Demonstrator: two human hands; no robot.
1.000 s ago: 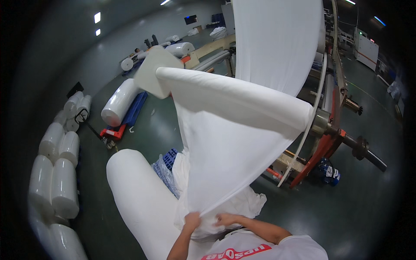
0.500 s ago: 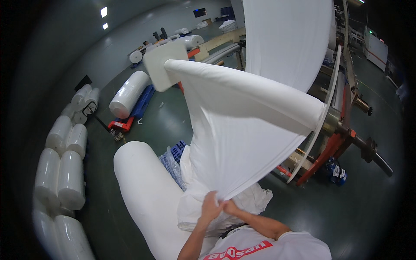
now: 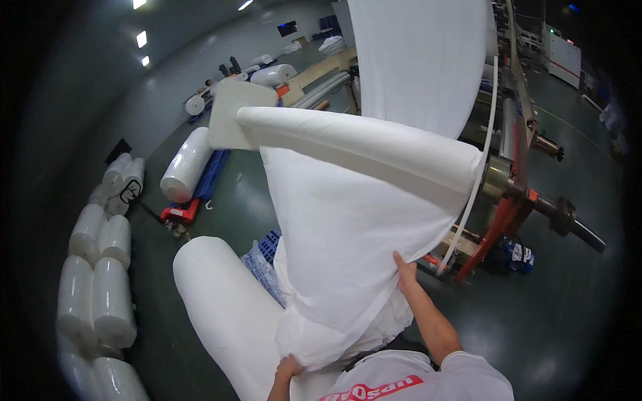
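A wide sheet of white fabric point(image 3: 348, 220) hangs from a white roll point(image 3: 361, 140) mounted on a metal shaft point(image 3: 555, 214) and spreads down toward my body. My right hand point(image 3: 405, 273) grips the sheet's right edge, with the thumb lying over the front. Lower and to the left, my left hand point(image 3: 289, 367) is closed on the bottom left corner of the same fabric. Between the hands the sheet is spread and lightly creased. Bunched white cloth lies beneath it, mostly hidden.
A large white roll point(image 3: 227, 301) lies at my left, beside a blue plastic pallet point(image 3: 269, 246). Wrapped rolls point(image 3: 110, 294) line the far left near a red pallet jack point(image 3: 180, 212). A white end plate point(image 3: 241, 113) and an orange machine frame point(image 3: 491, 240) flank the mounted roll.
My hands were together on a gathered point of the fabric. They have moved apart, the left down and left, the right up and right, spreading the sheet.
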